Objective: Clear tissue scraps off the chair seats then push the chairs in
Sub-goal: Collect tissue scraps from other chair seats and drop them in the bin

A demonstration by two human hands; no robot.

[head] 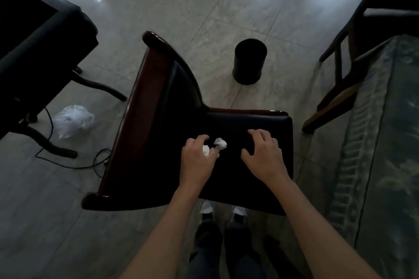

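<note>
Over the dark chair seat (pixel 249 165), my left hand (pixel 197 161) is curling its fingers around a white tissue scrap (pixel 205 151). Another tissue scrap (pixel 220 143) is lying on the seat at one o'clock of that hand. My right hand (pixel 263 154) is hovering loosely curled, grasping nothing. A black bin (pixel 249 61) is standing at twelve o'clock.

No text seems readable in this dim view.
</note>
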